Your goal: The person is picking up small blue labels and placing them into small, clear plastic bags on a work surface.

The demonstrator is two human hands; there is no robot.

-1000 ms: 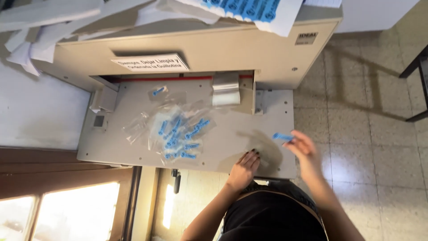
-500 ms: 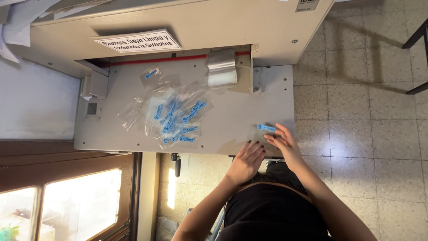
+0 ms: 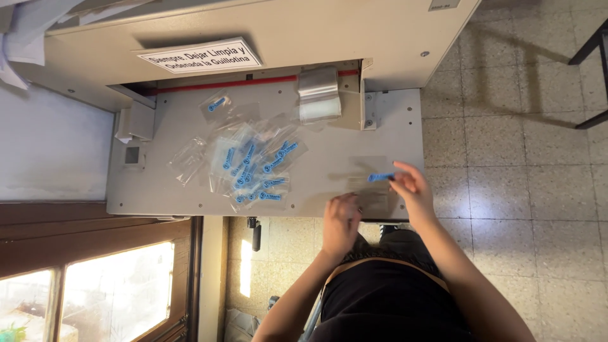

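Standing over the worktop (image 3: 158,190), the person is pressing the left hand (image 3: 341,221), fingers loosely curled, onto a clear bag (image 3: 373,190) at the near edge, while the right hand (image 3: 410,187) is pinching a small blue strip (image 3: 380,177) just above it. The slippery bag could be sliding off that edge. Farther in, a pile of filled bags (image 3: 253,168) is lying well apart.
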